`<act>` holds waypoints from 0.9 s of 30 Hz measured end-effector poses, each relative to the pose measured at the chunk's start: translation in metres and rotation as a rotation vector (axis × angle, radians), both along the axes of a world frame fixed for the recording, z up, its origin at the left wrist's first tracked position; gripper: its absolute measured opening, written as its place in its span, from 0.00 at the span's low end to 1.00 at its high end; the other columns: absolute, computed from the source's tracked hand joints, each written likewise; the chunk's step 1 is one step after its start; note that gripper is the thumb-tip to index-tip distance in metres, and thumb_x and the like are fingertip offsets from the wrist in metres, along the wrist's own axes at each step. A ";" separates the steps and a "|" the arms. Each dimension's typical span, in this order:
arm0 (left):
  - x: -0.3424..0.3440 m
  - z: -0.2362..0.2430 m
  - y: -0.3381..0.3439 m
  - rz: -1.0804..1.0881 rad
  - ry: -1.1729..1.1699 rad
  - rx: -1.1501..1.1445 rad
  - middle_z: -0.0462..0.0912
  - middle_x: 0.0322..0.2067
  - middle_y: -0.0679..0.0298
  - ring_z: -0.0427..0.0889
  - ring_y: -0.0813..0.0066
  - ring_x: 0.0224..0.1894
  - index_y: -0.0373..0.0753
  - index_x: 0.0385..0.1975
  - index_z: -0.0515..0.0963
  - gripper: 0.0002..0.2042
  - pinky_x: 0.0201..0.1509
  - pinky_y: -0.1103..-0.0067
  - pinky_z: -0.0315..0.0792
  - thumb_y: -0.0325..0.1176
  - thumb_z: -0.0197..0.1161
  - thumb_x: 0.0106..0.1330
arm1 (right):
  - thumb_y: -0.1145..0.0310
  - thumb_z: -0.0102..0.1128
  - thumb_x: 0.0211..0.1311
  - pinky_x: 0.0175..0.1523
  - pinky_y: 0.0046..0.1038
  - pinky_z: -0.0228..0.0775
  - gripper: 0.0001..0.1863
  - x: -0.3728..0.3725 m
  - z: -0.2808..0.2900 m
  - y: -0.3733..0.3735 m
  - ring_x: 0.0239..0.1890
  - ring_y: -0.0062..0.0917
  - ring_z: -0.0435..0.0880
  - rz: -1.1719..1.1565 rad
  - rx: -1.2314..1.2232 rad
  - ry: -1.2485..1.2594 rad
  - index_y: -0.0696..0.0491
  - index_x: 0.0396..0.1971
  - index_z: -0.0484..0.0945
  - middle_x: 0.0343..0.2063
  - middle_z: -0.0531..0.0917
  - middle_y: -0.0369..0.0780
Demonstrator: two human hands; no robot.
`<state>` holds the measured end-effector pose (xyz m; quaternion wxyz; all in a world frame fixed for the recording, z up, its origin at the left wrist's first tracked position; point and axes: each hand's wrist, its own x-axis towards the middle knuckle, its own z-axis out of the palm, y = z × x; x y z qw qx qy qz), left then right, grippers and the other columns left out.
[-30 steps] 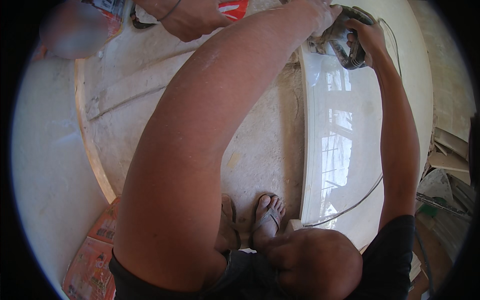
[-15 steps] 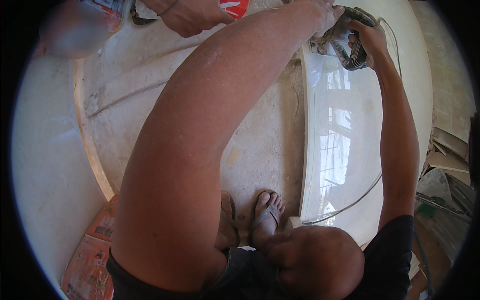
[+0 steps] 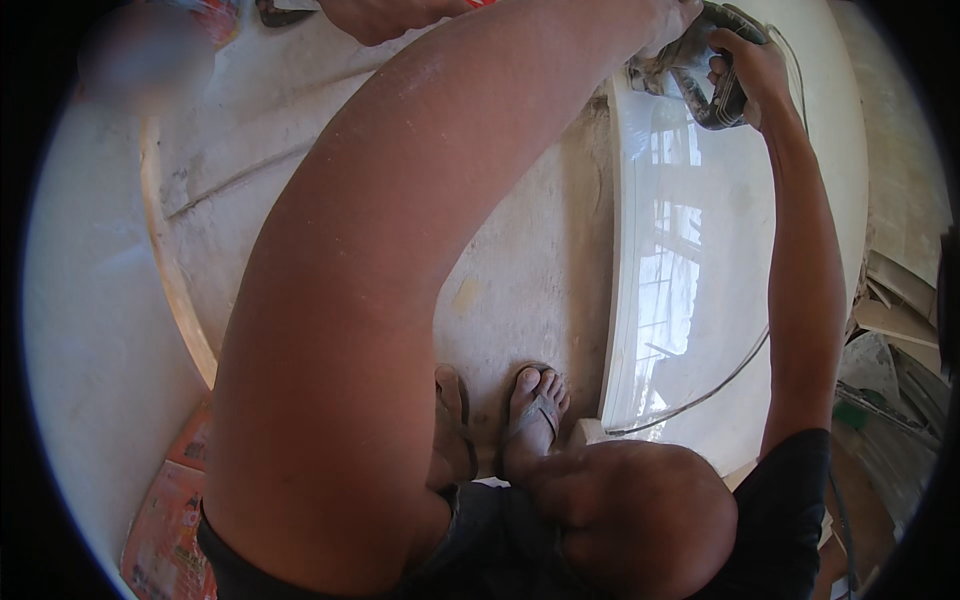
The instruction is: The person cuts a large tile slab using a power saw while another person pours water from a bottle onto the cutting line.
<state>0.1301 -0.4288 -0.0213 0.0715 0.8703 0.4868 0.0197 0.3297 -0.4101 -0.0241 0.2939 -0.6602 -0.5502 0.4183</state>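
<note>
- Black cloth makes up the shorts [image 3: 480, 545] and sleeve [image 3: 795, 490]; a bare, rounded knee [image 3: 650, 510] sits between them.
- Dusty strap sandals [image 3: 541, 412] stand just left of the slab [image 3: 725, 290], which is smooth, pale and glossy, with a bright grid reflected in it.
- A thin dark cord [image 3: 705, 403] curves over the slab and passes behind the right forearm [image 3: 805, 300].
- The tool [image 3: 690, 50], scuffed, with a black loop handle, is at the slab's far end; the right hand [image 3: 757, 78] has its fingers wrapped around that handle.
- The left hand [image 3: 668, 25], powdery, seems to rest against the tool's front; the top edge crops it, and I cannot tell how its fingers are set.
- Another person's hand [image 3: 385, 18] is cropped there too.
- Below lies rough, stained concrete [image 3: 540, 240]; a wooden strip [image 3: 166, 250] and red boxes [image 3: 165, 530] line the left side, and offcuts [image 3: 900, 305] pile up at right.
</note>
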 end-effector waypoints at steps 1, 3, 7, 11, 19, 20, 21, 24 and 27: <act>-0.001 0.002 -0.003 -0.003 0.003 -0.010 0.65 0.70 0.46 0.74 0.53 0.67 0.36 0.74 0.59 0.38 0.69 0.67 0.72 0.34 0.66 0.62 | 0.69 0.66 0.61 0.32 0.26 0.75 0.12 0.001 -0.001 -0.001 0.21 0.18 0.76 0.002 0.013 -0.008 0.55 0.44 0.82 0.22 0.79 0.35; 0.001 -0.002 -0.001 0.012 0.022 0.010 0.65 0.69 0.47 0.74 0.53 0.67 0.36 0.74 0.58 0.40 0.69 0.67 0.72 0.34 0.68 0.61 | 0.68 0.66 0.62 0.31 0.26 0.75 0.12 -0.002 -0.001 -0.003 0.21 0.18 0.77 0.009 0.019 -0.013 0.55 0.44 0.82 0.22 0.79 0.35; 0.003 -0.002 0.001 0.011 0.042 -0.007 0.66 0.69 0.48 0.74 0.53 0.67 0.37 0.75 0.57 0.43 0.69 0.67 0.72 0.35 0.70 0.59 | 0.68 0.66 0.62 0.31 0.26 0.75 0.12 -0.002 0.000 -0.006 0.21 0.18 0.77 0.008 0.021 -0.023 0.55 0.45 0.82 0.23 0.80 0.35; 0.001 0.003 -0.007 -0.005 0.035 -0.016 0.65 0.69 0.48 0.73 0.53 0.67 0.37 0.75 0.57 0.42 0.69 0.67 0.72 0.35 0.69 0.60 | 0.70 0.67 0.60 0.30 0.27 0.75 0.19 -0.001 0.005 -0.010 0.22 0.20 0.78 0.023 -0.021 -0.035 0.54 0.51 0.80 0.25 0.81 0.37; 0.005 0.002 -0.006 -0.007 0.084 -0.022 0.67 0.67 0.48 0.74 0.53 0.66 0.36 0.73 0.58 0.35 0.69 0.67 0.72 0.35 0.62 0.66 | 0.70 0.66 0.62 0.31 0.25 0.76 0.22 -0.001 0.001 -0.017 0.22 0.16 0.77 0.045 0.075 0.000 0.54 0.56 0.76 0.26 0.79 0.35; 0.005 0.002 -0.007 -0.004 0.066 -0.012 0.68 0.67 0.48 0.74 0.53 0.66 0.36 0.73 0.59 0.35 0.69 0.67 0.72 0.35 0.62 0.66 | 0.70 0.66 0.62 0.30 0.25 0.76 0.22 -0.001 0.000 -0.016 0.22 0.16 0.77 0.042 0.072 0.011 0.54 0.56 0.77 0.26 0.79 0.35; 0.005 -0.001 -0.007 -0.001 0.048 -0.001 0.68 0.67 0.48 0.74 0.53 0.66 0.36 0.73 0.60 0.34 0.69 0.67 0.72 0.35 0.61 0.67 | 0.70 0.66 0.62 0.30 0.25 0.76 0.21 -0.001 0.000 -0.016 0.22 0.16 0.77 0.040 0.069 0.022 0.54 0.55 0.77 0.26 0.80 0.35; 0.006 -0.002 -0.007 -0.003 0.045 0.000 0.69 0.66 0.49 0.75 0.54 0.66 0.36 0.72 0.61 0.32 0.68 0.67 0.73 0.35 0.60 0.68 | 0.71 0.66 0.61 0.30 0.24 0.76 0.21 -0.002 0.000 -0.018 0.22 0.16 0.77 0.027 0.073 0.012 0.53 0.56 0.78 0.26 0.80 0.35; 0.006 -0.001 -0.009 -0.004 0.040 -0.010 0.69 0.66 0.49 0.75 0.54 0.65 0.36 0.72 0.61 0.32 0.67 0.66 0.73 0.35 0.60 0.68 | 0.71 0.66 0.61 0.30 0.24 0.76 0.22 -0.003 0.000 -0.020 0.23 0.15 0.77 0.017 0.075 -0.004 0.53 0.57 0.78 0.27 0.80 0.34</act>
